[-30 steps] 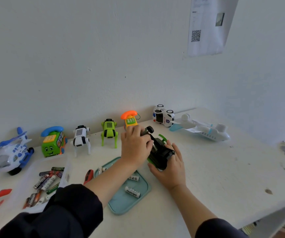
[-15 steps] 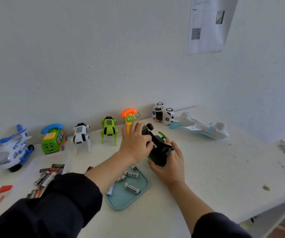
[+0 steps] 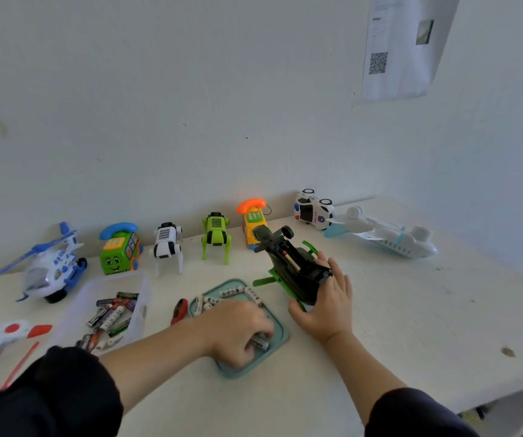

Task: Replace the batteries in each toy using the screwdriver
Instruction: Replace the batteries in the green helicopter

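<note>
Two hands work at a white table [image 3: 411,310]. The left hand [image 3: 238,332] reaches down into a teal tray [image 3: 280,337], fingers curled over a white battery [image 3: 259,344] at the tray's near corner; whether they pinch it cannot be told. More white batteries [image 3: 232,292] lie beyond those fingers along the tray's far rim, and a red-handled screwdriver [image 3: 180,311] lies just left of the tray. The right hand [image 3: 326,305] holds a dark green toy vehicle [image 3: 291,266] turned belly up, fingers spread along its right side and thumb at its near end; the battery bay is open with one battery [image 3: 292,263] showing inside.

Left of the left hand sits a clear tub [image 3: 142,305] of used batteries. Past both hands, along the wall, stand a helicopter [image 3: 50,266], a green phone bus [image 3: 120,250], a white robot dog [image 3: 167,246], a green robot dog [image 3: 216,236], an orange phone [image 3: 254,220], a police car [image 3: 313,209] and a white airplane [image 3: 389,239]. Bare tabletop lies right of the right hand, out to the table's right edge.
</note>
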Motion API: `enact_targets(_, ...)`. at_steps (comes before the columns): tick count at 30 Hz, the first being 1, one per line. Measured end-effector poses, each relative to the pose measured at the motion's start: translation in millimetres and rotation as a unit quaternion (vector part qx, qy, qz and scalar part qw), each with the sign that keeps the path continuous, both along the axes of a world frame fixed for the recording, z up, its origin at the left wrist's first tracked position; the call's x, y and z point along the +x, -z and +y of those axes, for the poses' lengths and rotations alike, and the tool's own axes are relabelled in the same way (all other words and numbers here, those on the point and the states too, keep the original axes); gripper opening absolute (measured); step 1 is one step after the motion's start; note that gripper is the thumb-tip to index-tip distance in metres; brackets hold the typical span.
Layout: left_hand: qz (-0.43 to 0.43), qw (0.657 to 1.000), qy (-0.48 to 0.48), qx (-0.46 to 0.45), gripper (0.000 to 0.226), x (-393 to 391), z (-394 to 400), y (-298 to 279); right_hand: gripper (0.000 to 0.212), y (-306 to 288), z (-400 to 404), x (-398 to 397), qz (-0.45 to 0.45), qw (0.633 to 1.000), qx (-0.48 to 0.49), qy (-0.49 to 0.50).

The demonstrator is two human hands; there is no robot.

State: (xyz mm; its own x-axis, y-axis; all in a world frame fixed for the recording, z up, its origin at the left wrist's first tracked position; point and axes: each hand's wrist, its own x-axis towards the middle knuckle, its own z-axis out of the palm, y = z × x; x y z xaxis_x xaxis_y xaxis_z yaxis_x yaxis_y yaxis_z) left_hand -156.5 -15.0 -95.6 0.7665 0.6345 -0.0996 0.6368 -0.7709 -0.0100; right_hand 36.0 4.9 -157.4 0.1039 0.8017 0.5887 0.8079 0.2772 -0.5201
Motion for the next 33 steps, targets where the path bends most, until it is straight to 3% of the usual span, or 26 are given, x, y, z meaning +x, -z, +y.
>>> enact_targets(3, 0.031, 0.999, 0.006, 0.022, 0.022, 3, -2, 6, 0.085, 1, 0, -2, -0.009, 1.0, -0.004, -0.005)
enact_targets(6, -0.102, 0.99, -0.073, -0.062, 0.011, 7, 4, -1, 0.085, 2, 2, -2, -0.005, 1.0, -0.014, 0.002)
enact_targets(8, -0.283, 0.941, -0.144, -0.119, 0.015, 15, 9, -16, 0.084, 2, 3, -3, -0.012, 1.0, -0.014, 0.009)
enact_targets(10, -0.432, 0.872, -0.204, -0.107, 0.018, 26, 19, -29, 0.085, 2, 3, -4, -0.019, 1.0, -0.018, 0.015)
enact_targets(12, -0.507, 0.827, -0.24, -0.046, 0.018, 39, 31, -35, 0.085, 2, 2, -4, -0.023, 0.999, -0.018, 0.018)
enact_targets(14, -0.535, 0.805, -0.258, 0.003, 0.015, 53, 38, -36, 0.084, 2, 1, -4, -0.024, 0.999, -0.013, 0.023)
enact_targets(16, -0.538, 0.797, -0.272, 0.041, 0.015, 64, 40, -34, 0.084, 2, 2, -4, -0.02, 0.999, -0.012, 0.028)
enact_targets(18, -0.517, 0.81, -0.271, 0.068, 0.017, 71, 42, -32, 0.083, 1, 2, -4, -0.018, 0.999, -0.016, 0.033)
enact_targets(26, -0.343, 0.883, -0.294, 0.129, 0.008, 79, 43, -35, 0.08, 2, 4, -5, -0.034, 0.999, -0.015, 0.033)
enact_targets(33, -0.181, 0.913, -0.326, 0.162, 0.025, 77, 45, -42, 0.083, 1, 2, -5, -0.028, 0.999, -0.006, 0.028)
